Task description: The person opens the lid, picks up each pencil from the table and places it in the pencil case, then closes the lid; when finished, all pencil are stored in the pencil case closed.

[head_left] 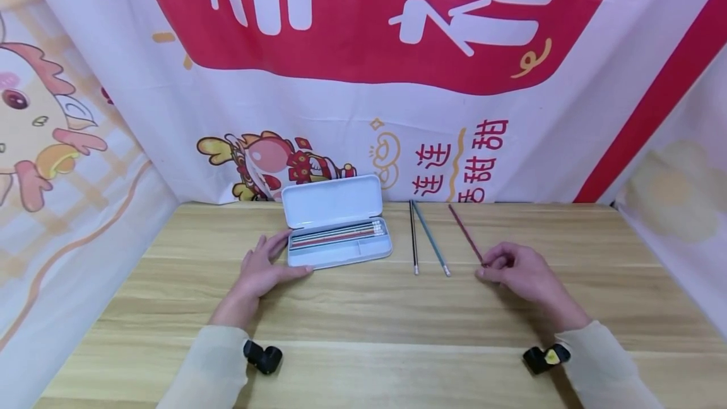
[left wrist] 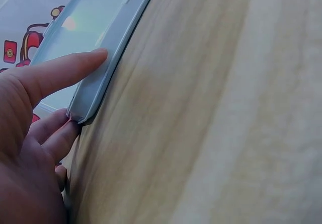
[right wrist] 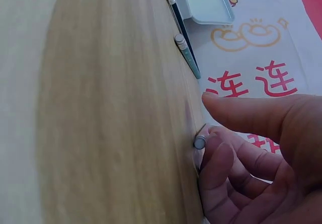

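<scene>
A light blue pencil case [head_left: 335, 261] stands with its lid raised, several pencils [head_left: 335, 235] lying in its back compartment. My left hand [head_left: 264, 273] is at its left end: the extended thumb [left wrist: 75, 73] touches the front rim and the other fingers rest against the end. Right of the case, a black pencil [head_left: 414, 238] and a teal pencil [head_left: 431, 238] lie on the table. Farther right lies a dark red pencil [head_left: 466, 232]. My right hand [head_left: 519, 270] is at its near end, fingers loosely bent beside it; in the right wrist view, the thumb stands apart from the pencil end [right wrist: 199, 142].
The wooden table [head_left: 369, 320] meets a printed cloth [head_left: 352, 106] hanging along its back edge. More printed cloth hangs at the left and right sides. A small black device [head_left: 263, 356] sits at each wrist.
</scene>
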Demonstrator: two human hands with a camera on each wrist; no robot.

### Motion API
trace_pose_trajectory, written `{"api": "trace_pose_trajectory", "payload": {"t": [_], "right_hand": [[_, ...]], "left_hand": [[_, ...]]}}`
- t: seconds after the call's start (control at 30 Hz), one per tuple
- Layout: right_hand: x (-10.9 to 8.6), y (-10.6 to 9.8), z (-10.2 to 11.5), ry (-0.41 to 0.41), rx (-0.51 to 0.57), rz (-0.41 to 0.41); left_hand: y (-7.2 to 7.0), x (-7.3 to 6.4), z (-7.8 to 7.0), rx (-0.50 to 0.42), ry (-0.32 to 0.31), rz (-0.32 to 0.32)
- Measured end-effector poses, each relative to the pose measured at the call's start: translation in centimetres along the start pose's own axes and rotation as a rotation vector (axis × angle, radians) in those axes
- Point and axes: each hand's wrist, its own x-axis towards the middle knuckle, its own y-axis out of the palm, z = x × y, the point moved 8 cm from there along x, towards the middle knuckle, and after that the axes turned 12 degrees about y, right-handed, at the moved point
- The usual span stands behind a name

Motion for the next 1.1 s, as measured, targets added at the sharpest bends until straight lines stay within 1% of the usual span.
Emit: {"api": "trace_pose_trajectory", "payload": {"t": [0.13,0.33,0.53,0.63,0.77,0.87,1.0,1.1], "right_hand": [[0.1,-0.2,-0.2,0.016,-0.036,-0.012],[0.1,-0.8,-0.7,0.030,-0.056,-0.022],[0.2,-0.8,-1.2,0.088,-0.062,-0.006],[0.1,-0.8,-1.0,0.076,-0.089,-0.013],[-0.1,-0.8,-0.6,0.041,-0.125,-0.023],[-0.2,-0.7,-0.5,0.029,-0.134,-0.023],[-0.2,-0.6,-0.6,0.024,-0.114,-0.014],[-0.1,-0.6,-0.9,0.029,-0.072,0.000]], "left_hand": [[0.0,0.0,-0.1,-0.011,-0.009,0.001],[0.0,0.1,0.0,-0.013,-0.012,-0.005],[0.0,0.1,0.1,-0.014,-0.016,-0.011],[0.0,0.1,0.1,-0.024,-0.012,-0.017],[0.1,0.1,0.2,-0.031,-0.005,-0.025],[0.1,0.1,0.1,-0.025,-0.002,-0.029],[0.1,0.0,0.1,-0.017,-0.002,-0.028],[0.1,-0.1,0.0,-0.010,-0.001,-0.025]]}}
